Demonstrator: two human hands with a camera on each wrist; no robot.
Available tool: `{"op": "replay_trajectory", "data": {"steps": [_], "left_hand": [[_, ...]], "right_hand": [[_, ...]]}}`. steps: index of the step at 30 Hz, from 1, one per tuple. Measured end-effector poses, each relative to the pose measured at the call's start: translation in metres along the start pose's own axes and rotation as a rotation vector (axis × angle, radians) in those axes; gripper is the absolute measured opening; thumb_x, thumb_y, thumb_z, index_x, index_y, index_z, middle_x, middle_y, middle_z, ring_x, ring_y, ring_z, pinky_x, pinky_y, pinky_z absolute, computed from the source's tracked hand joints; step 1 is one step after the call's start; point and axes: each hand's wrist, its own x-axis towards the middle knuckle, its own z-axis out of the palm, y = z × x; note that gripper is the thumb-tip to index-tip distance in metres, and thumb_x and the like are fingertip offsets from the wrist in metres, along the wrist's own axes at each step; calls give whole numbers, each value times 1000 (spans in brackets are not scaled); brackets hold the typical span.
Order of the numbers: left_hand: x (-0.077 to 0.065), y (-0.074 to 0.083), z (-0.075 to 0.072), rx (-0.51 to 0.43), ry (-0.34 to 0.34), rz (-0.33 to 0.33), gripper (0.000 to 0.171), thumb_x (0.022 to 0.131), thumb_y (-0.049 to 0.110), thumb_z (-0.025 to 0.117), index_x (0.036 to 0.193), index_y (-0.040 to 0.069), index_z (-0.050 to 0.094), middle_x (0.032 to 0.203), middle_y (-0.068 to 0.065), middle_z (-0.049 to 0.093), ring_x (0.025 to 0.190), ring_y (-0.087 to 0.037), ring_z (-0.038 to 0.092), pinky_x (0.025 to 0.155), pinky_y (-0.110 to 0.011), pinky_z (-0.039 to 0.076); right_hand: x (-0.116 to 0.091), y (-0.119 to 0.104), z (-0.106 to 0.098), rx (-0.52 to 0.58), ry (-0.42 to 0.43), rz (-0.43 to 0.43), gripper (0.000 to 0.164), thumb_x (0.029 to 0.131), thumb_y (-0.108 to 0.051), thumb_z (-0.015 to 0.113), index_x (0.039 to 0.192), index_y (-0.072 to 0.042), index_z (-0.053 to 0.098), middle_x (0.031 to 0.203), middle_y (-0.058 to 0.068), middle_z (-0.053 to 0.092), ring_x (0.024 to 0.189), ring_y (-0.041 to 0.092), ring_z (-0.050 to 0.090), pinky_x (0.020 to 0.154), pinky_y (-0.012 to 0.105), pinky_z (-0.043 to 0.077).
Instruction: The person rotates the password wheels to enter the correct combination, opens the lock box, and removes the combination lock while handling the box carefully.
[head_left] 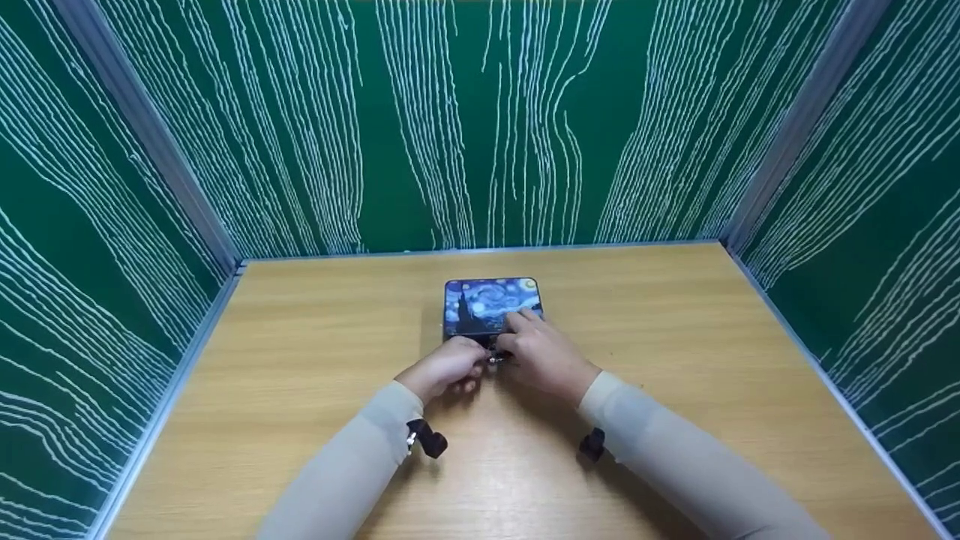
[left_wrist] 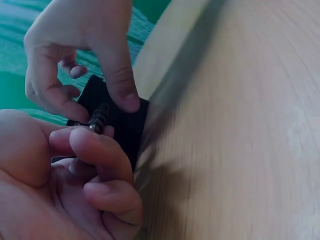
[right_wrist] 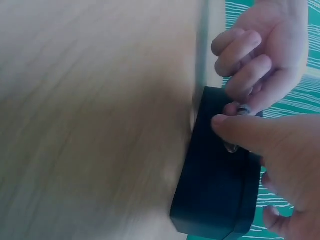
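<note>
- Pinching a small ridged metal piece [left_wrist: 99, 117] between curled fingers, the left hand [head_left: 446, 364] is just in front of the box [head_left: 487, 304]; a pale sleeve [head_left: 360, 457] covers the arm.
- In the middle, the box, dark-sided with a swirling blue picture on its lid, sits on the wooden table [head_left: 300, 375], the metal piece at its front.
- Bending over the box's front edge, the right hand [head_left: 549, 354] has thumb and finger apart around the piece; whether they grip it, I cannot tell.
</note>
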Motion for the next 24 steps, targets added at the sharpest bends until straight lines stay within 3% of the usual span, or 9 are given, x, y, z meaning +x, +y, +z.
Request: {"op": "replay_trajectory", "data": {"steps": [4,8,12,15,20,24], "left_hand": [[0,1,-5,-62,-35,-29,30,117,19,51,112,-5,69,59,9,47,49,-6,49,46,-19,38],[0,1,-6,-82,-43,-36,27,117,20,49,105,2,65,59,9,47,49,-6,49,46,-18,39],[-3,4,-7,-32,-31,-31,33,116,25,50,102,1,67,59,9,52,47,-6,49,44,-19,39],[-7,7,-9,25,-14,-5,44,119,32,51,114,-6,71,61,6,60,46,-6,53,42,-20,41],[-16,13,-19,160,83,90,43,119,37,58,125,0,78,74,-1,72,56,-13,64,52,-25,53],[-22,17,-26,374,236,292,19,112,30,75,116,14,85,99,2,77,90,-15,69,84,-33,63]], "right_hand": [[3,4,2,27,16,8,18,96,-27,94,111,-20,89,123,2,66,117,25,59,104,48,58],[4,7,4,38,34,-9,20,94,-31,95,111,-20,89,138,6,71,130,30,62,117,62,53],[4,11,5,65,63,-28,17,95,-28,94,107,-18,89,141,7,74,134,32,66,116,63,53],[4,16,4,94,83,-9,12,97,-26,91,106,-18,89,141,5,77,136,31,68,114,63,54],[4,23,2,172,49,105,10,100,-25,89,109,-21,88,146,1,75,142,31,63,124,65,47],[3,27,2,275,3,161,10,104,-25,86,113,-22,87,154,3,69,151,32,58,134,59,43]]}}
